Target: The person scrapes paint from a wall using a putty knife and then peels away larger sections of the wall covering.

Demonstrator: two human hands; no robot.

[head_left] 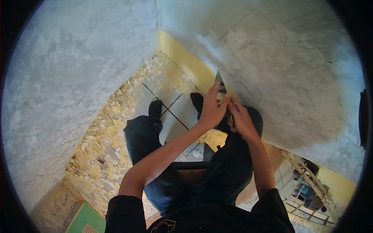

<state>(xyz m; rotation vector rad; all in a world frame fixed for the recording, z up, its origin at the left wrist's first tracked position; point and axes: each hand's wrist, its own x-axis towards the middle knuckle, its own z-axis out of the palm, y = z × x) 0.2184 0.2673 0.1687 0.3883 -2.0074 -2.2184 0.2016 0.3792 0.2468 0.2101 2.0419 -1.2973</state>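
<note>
My left hand is raised at the lower edge of the right grey wall, its fingers against a dark, flat blade-like tool that lies along the yellow strip. Close beside it, my right hand is closed round a thin yellowish handle, mostly hidden by the fingers. The fingertips of both hands nearly meet. Whether the handle and the dark blade are one tool cannot be made out.
Peeled paint flakes cover the floor along the left wall. Grey tiles lie under my feet. A green board is at the lower left, and a wooden ladder-like frame at the lower right.
</note>
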